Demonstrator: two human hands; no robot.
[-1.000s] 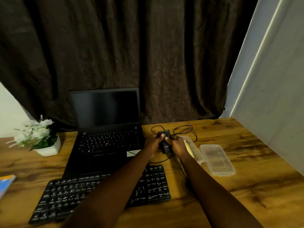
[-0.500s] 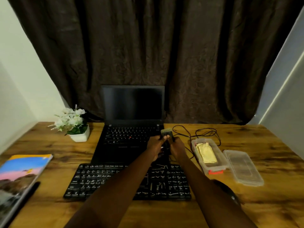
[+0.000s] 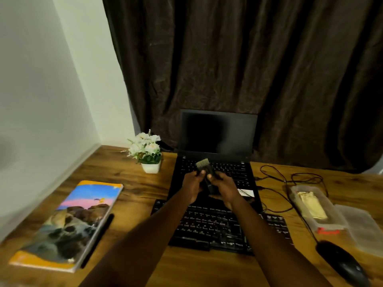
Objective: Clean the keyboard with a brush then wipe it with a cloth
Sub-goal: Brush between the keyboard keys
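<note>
A small black brush (image 3: 207,172) with pale bristles at its far end is held up over the laptop (image 3: 217,141). My left hand (image 3: 193,184) grips it from the left and my right hand (image 3: 224,188) grips its handle from the right. Below my forearms lies the black external keyboard (image 3: 209,226) on the wooden desk (image 3: 145,193). A yellow folded cloth (image 3: 312,206) lies inside a clear plastic box (image 3: 329,221) at the right.
A potted white flower (image 3: 148,152) stands left of the laptop. A colourful book (image 3: 68,224) and a black pen (image 3: 97,239) lie at the left. A clear lid (image 3: 364,230), a black mouse (image 3: 344,264) and its cable (image 3: 290,179) are at the right.
The view has swung left, so everything sits further right in frame. Both hands still hold the brush, now raised over the laptop's keys with the bristles pointing away.
</note>
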